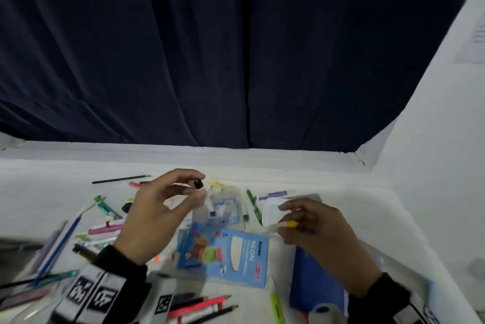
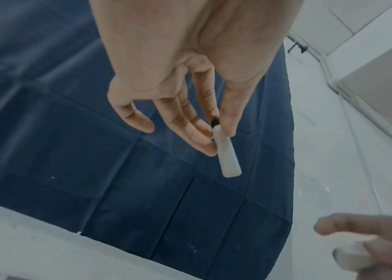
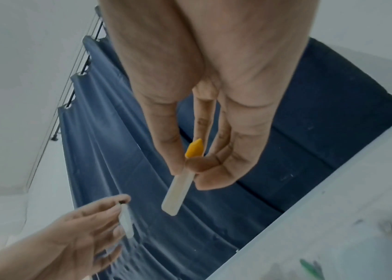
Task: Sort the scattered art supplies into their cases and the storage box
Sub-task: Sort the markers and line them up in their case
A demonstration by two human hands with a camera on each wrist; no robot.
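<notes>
Pinching white black-tipped marker (image 2: 226, 153), left hand (image 2: 178, 79); right hand (image 3: 204, 94) pinches white yellow-tipped marker (image 3: 178, 189).

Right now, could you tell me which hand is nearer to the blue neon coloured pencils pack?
Left. The left hand hovers just beside the neon coloured pencils pack, at its left; the right hand is further off, to its right.

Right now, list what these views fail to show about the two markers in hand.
- Black-tipped marker: left hand pinches it; head view sees it end-on, so only the black tip shows.
- Yellow-tipped marker: right hand pinches it; fingers cover its middle in every view.
- Printing on either barrel: none legible, too blurred.
- Caps: none identifiable among the blurred table clutter.
</notes>
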